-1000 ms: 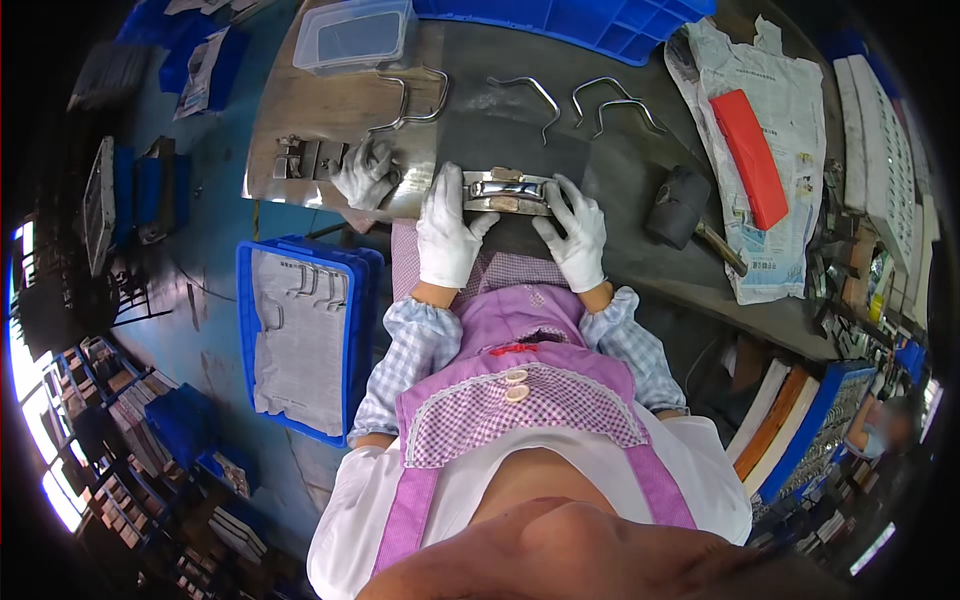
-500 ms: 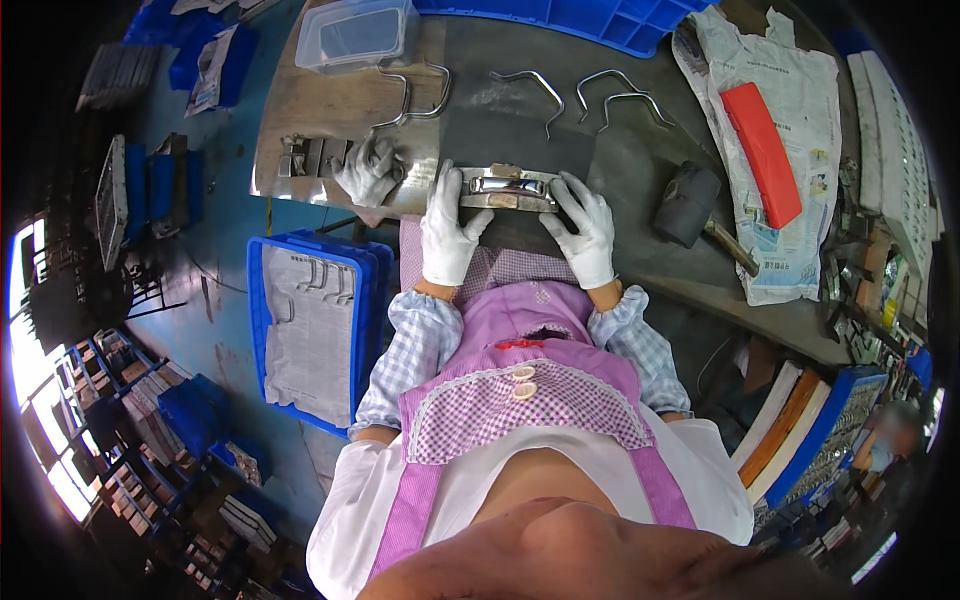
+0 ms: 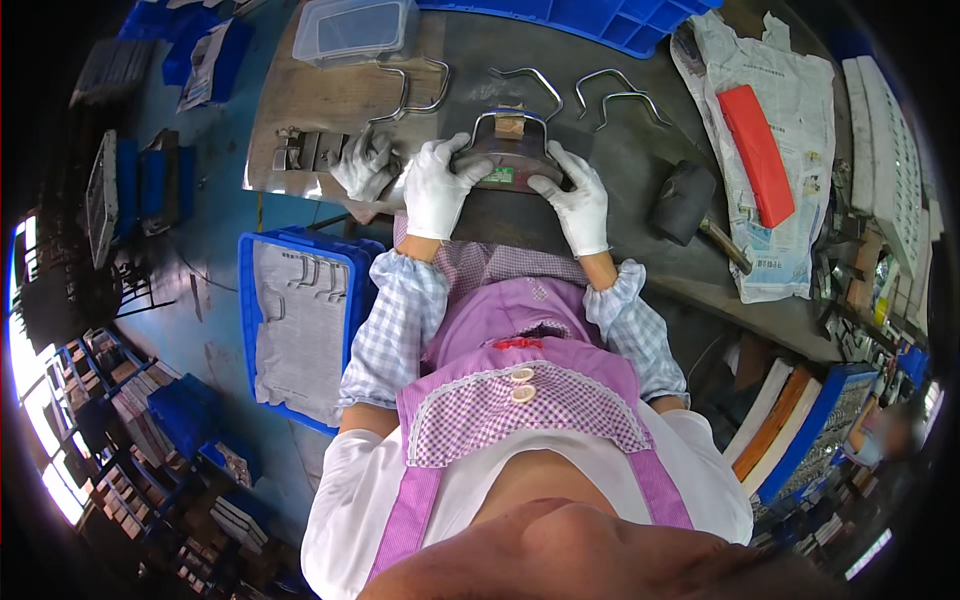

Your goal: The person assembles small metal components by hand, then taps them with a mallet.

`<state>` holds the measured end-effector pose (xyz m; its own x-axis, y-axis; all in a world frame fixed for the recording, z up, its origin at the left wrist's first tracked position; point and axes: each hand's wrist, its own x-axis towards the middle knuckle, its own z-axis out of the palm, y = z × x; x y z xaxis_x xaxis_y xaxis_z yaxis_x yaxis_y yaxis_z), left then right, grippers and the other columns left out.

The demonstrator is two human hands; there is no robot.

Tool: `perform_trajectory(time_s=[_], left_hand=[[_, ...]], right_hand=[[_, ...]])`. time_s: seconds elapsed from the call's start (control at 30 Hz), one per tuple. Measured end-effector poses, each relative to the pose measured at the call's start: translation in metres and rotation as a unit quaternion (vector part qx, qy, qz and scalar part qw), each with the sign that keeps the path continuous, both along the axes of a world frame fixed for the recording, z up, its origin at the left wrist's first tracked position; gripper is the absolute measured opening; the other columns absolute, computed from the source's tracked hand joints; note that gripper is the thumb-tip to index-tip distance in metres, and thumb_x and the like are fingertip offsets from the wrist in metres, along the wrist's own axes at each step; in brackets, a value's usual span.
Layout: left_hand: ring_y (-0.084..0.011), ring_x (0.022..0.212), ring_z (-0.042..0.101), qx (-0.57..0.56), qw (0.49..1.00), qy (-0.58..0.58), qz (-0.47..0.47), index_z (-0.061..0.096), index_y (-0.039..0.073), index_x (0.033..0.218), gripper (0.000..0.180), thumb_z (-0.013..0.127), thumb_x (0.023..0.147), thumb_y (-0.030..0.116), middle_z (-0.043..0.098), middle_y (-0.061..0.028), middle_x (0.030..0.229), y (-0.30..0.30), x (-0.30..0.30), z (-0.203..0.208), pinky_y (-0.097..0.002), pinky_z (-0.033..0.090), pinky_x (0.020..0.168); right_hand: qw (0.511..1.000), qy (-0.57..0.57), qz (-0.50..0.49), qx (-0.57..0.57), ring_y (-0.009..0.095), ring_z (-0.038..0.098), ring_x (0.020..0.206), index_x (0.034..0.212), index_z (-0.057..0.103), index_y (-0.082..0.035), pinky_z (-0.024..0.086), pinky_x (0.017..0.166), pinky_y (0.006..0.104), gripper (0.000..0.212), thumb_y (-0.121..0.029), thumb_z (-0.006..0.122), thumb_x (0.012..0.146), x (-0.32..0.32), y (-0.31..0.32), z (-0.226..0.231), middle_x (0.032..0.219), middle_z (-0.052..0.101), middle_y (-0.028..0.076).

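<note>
Your left hand (image 3: 437,187) and right hand (image 3: 577,200), both in white gloves, were closed on the two ends of a dark curved metal block (image 3: 528,168), the thumbs on its near face and the fingers curled at its sides. The block sat between your hands, over the near edge of the workbench (image 3: 640,245); whether it bore on the surface could not be told. A green label (image 3: 498,176) showed on its near face. Along its far side ran a bent metal rod (image 3: 482,121), with a brown patch (image 3: 510,127) at its middle.

Just left of your left hand lay a crumpled grey glove (image 3: 362,170), and beside it a metal clamp-like piece (image 3: 310,153). Beyond your hands, more bent rods (image 3: 545,82) were spread across the bench. To your right lay a mallet (image 3: 685,203) with a black head, its handle pointing toward you. Farther right, a red case (image 3: 755,155) rested on newspaper (image 3: 800,110).

At the far edge stood a clear plastic box (image 3: 355,32) and a blue crate (image 3: 560,22). Below the bench on your left, a paper-lined blue bin (image 3: 249,330) held further rods.
</note>
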<state>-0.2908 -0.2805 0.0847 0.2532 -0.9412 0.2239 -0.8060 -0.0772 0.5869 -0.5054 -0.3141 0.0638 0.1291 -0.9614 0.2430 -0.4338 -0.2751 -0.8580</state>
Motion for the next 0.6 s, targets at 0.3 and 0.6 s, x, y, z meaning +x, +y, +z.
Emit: perform_trajectory(time_s=[0.3,0.6], left_hand=[[-0.0324,0.097,0.069,0.032,0.995,0.084,0.041,0.074,0.002,0.106,0.058,0.087,0.071,0.047,0.07,-0.0154,0.102,-0.006,0.006,0.009,-0.0415,0.054,0.085],[-0.0351,0.091,0.068,0.061,0.992,0.111,0.026,0.072,0.001,0.099,0.062,0.087,0.069,0.053,0.069,-0.0177,0.095,-0.013,0.012,0.006,-0.0419,0.053,0.082]], right_hand=[[0.999,-0.03,0.0,0.036,0.028,0.066,0.106,0.126,0.071,-0.008,0.051,0.094,0.0375,0.059,-0.027,0.09,0.072,0.003,0.001,-0.001,0.12,0.071,0.012],[0.994,-0.061,0.004,0.095,0.025,0.067,0.109,0.127,0.07,-0.005,0.051,0.097,0.0355,0.056,-0.023,0.088,0.077,0.0,-0.002,0.003,0.119,0.071,0.013]])
